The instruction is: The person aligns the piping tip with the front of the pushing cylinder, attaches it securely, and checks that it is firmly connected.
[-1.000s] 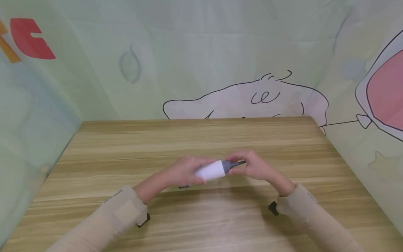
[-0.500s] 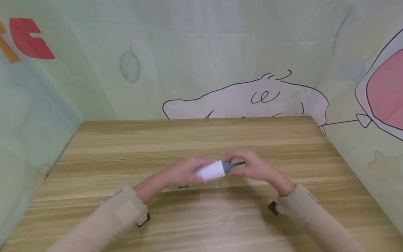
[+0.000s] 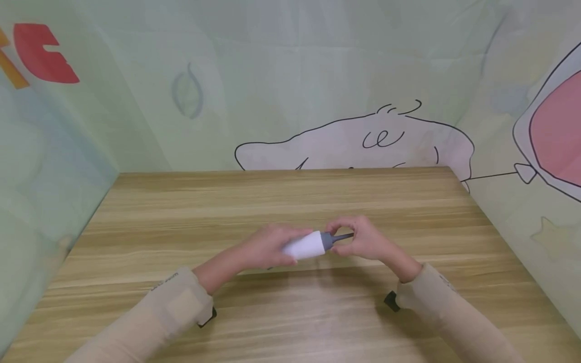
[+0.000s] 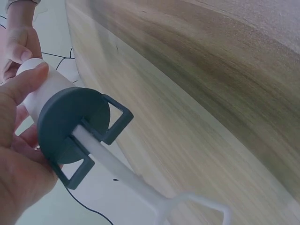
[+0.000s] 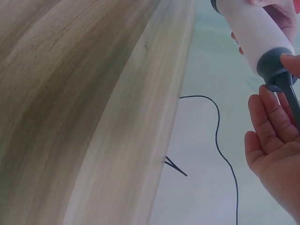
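A white piping syringe (image 3: 305,246) with dark grey ends is held in the air above the table, tilted up slightly to the right. My left hand (image 3: 272,247) grips its barrel. The left wrist view shows the grey end cap (image 4: 70,124) with two finger loops, and the white plunger rod (image 4: 119,164) pulled well out, its handle cut off by the frame edge. At the other end my right hand (image 3: 367,239) pinches the grey nozzle collar (image 5: 274,63) between thumb and fingertips. The narrow nozzle tip (image 5: 291,96) points toward the right palm.
The wood-grain table (image 3: 290,201) lies below both hands. Printed fabric walls (image 3: 290,75) rise at its back and at both sides. Dark wrist devices (image 3: 392,301) stick out from under the sleeves.
The right fingers have shifted a little around the nozzle collar. Less of the grey part below the left hand shows now. The left hand has kept its grip on the barrel.
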Demonstrator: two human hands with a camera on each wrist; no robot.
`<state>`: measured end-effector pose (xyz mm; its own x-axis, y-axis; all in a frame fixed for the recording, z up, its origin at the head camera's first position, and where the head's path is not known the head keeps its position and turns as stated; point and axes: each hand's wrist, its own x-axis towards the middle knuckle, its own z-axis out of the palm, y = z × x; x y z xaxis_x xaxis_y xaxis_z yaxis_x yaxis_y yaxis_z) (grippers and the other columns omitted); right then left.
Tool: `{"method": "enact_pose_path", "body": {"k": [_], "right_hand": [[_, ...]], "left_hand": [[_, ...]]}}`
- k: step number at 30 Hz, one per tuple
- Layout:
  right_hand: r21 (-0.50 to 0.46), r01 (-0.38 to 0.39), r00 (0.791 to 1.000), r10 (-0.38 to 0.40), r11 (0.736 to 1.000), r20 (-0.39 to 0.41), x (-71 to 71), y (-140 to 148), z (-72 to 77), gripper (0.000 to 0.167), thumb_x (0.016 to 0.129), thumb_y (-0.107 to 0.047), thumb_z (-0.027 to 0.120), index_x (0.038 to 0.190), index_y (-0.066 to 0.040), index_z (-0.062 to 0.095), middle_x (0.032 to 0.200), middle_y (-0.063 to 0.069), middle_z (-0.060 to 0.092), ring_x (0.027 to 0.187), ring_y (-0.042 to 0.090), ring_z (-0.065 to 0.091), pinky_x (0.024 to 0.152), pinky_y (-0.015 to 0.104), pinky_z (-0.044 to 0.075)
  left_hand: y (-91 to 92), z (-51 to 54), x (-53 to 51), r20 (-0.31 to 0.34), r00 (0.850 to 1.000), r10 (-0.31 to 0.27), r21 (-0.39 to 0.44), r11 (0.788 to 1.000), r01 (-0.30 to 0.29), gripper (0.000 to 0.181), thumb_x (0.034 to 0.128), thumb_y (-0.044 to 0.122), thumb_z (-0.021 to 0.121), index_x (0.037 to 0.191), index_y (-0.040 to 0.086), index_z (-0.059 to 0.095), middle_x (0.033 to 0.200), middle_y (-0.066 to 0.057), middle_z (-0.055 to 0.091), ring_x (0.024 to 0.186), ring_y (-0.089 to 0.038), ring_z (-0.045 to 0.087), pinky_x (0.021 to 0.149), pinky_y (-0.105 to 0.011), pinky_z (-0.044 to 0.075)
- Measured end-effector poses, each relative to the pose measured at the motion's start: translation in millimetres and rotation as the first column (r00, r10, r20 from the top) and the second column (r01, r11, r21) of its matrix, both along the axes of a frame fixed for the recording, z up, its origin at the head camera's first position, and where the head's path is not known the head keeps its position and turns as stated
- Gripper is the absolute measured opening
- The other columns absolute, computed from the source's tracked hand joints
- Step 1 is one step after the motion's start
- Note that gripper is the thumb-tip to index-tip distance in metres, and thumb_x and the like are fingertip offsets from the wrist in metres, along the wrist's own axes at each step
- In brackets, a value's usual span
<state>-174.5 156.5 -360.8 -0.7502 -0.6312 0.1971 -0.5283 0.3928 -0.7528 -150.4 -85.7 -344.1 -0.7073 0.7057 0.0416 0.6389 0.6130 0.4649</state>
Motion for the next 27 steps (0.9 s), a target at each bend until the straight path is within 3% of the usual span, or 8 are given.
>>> {"method": "enact_pose_path", "body": {"k": [9, 15, 18, 22, 25, 27], "right_hand": [[-0.026, 0.014, 1.0, -0.014, 1.0, -0.017, 0.4, -1, -3.9, 0.023, 0.065, -0.003, 0.07, 0.087, -0.009, 0.066, 0.085, 0.003, 0.067, 0.082, 0.011, 0.058, 0.08, 0.039, 0.045], [-0.007, 0.027, 1.0, -0.027, 1.0, 0.01, -1.3, -2, -5.7, 0.024, 0.066, -0.003, 0.07, 0.088, -0.009, 0.065, 0.087, 0.003, 0.067, 0.083, 0.011, 0.057, 0.082, 0.045, 0.043], [0.026, 0.038, 0.999, -0.039, 0.999, 0.008, -3.2, -2, -6.6, 0.025, 0.068, -0.005, 0.07, 0.092, -0.007, 0.065, 0.091, 0.005, 0.067, 0.082, 0.013, 0.057, 0.077, 0.043, 0.047], [0.11, 0.028, 0.999, -0.026, 0.994, -0.021, -8.1, -5, -8.8, 0.026, 0.072, -0.011, 0.069, 0.097, -0.008, 0.062, 0.097, 0.005, 0.065, 0.084, 0.015, 0.056, 0.071, 0.037, 0.049], [0.162, 0.016, 0.999, -0.007, 0.987, -0.052, -13.8, -8, -12.0, 0.025, 0.074, -0.013, 0.069, 0.098, -0.008, 0.061, 0.098, 0.005, 0.064, 0.09, 0.017, 0.057, 0.076, 0.037, 0.048], [0.188, 0.025, 0.998, -0.012, 0.982, -0.067, -18.3, -11, -14.5, 0.026, 0.074, -0.014, 0.069, 0.098, -0.008, 0.061, 0.098, 0.005, 0.065, 0.092, 0.019, 0.058, 0.079, 0.038, 0.047]], "left_hand": [[0.5, -0.3, -0.9, -0.015, 1.0, 0.004, -0.027, 1.0, -0.005, 0.064, 0.0713, 0.02, 0.072, 0.129, 0.012, 0.046, 0.121, -0.007, 0.056, 0.104, -0.021, 0.056, 0.082, -0.037, 0.047], [-0.2, 0.3, -1.7, -0.003, 1.0, 0.019, -0.032, 0.999, -0.019, 0.063, 0.0717, 0.02, 0.072, 0.129, 0.012, 0.046, 0.122, -0.008, 0.056, 0.106, -0.023, 0.055, 0.083, -0.038, 0.046], [-1.4, -0.4, -4.1, -0.008, 1.0, 0.019, -0.028, 0.999, -0.02, 0.063, 0.0718, 0.018, 0.072, 0.129, 0.012, 0.046, 0.121, -0.008, 0.056, 0.104, -0.022, 0.056, 0.081, -0.037, 0.046], [-3.2, -3.0, -11.0, -0.068, 0.998, 0.014, -0.046, 0.999, -0.017, 0.061, 0.0702, 0.015, 0.072, 0.126, 0.015, 0.049, 0.114, -0.007, 0.061, 0.097, -0.02, 0.058, 0.079, -0.035, 0.047], [-4.1, -6.5, -18.2, -0.115, 0.993, 0.013, -0.079, 0.997, -0.022, 0.06, 0.0688, 0.013, 0.073, 0.125, 0.017, 0.051, 0.111, -0.007, 0.062, 0.096, -0.02, 0.059, 0.08, -0.036, 0.047], [-4.6, -9.2, -23.1, -0.109, 0.994, 0.02, -0.09, 0.995, -0.03, 0.06, 0.0686, 0.012, 0.072, 0.124, 0.017, 0.052, 0.113, -0.007, 0.061, 0.099, -0.022, 0.058, 0.081, -0.037, 0.047]]}}
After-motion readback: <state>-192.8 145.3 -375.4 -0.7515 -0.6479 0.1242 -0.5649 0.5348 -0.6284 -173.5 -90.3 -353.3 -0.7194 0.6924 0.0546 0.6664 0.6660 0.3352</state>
